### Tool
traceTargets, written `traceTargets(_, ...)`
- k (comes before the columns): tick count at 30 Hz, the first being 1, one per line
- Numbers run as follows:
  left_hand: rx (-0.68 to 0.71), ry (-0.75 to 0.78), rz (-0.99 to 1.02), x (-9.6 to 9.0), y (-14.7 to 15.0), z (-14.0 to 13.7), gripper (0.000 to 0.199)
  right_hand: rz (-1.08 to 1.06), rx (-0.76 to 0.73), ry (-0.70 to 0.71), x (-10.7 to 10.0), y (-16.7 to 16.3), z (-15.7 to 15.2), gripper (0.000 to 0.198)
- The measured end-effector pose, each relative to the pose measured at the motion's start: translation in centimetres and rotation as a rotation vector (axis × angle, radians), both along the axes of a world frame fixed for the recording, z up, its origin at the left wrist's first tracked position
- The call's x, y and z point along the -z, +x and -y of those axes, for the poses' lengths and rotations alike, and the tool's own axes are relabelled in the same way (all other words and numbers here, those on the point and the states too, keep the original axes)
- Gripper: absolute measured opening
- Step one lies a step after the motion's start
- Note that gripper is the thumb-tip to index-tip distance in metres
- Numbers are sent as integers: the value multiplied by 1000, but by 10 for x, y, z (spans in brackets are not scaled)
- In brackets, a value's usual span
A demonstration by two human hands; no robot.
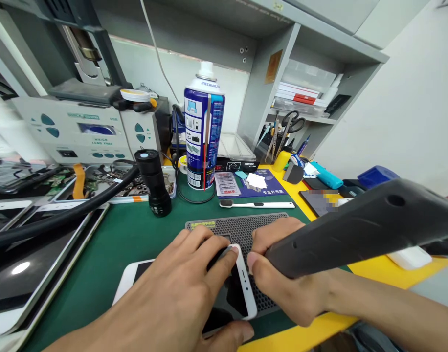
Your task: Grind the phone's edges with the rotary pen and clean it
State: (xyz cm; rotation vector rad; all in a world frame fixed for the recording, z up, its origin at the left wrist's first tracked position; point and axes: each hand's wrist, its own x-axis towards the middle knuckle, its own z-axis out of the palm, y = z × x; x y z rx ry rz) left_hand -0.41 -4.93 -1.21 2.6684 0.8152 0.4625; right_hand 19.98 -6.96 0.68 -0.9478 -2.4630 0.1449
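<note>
The left hand [187, 276] grasps the white smartphone [246, 289], apparently to steady it; the right hand's [284, 296] grip clenches a dark-grey handheld tool [359, 230].

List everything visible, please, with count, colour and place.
Phone: 1, white, under left hand
Handheld tool: 1, dark grey, in right hand
Honeycomb mat: 1, grey, around phone's right end
Spray can: 1, blue, behind mat
Flashlight: 1, black, left of can
Brush: 1, white, behind mat
Control station: 1, pale grey, back left
Parts tray: 1, white, behind flashlight
Dark-screened devices: several, pale-edged, left side
Squat bottle: 1, yellow, back right
Shelf: 1, grey, back
Small items: uncounted, mixed, back right
Left hand: 1, bare, on phone
Right hand: 1, bare, around tool
</note>
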Motion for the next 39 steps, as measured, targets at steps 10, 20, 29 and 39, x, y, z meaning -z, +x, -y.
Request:
traceTargets(10, 18, 6, -20, 5, -4, 2, 47, -31, 17, 8, -7, -6, -1, 30)
traceTargets(20, 13, 36, -58, 2, -2, 3, 45, -5, 37, 10, -8, -6, 0, 31)
traceTargets(29, 11, -3, -46, 5, -5, 2, 46, -13, 48, 4, -6, -6, 0, 33)
traceTargets(39, 15, -1, -52, 4, -5, 3, 47, -49, 34, -28, -5, -5, 0, 32)
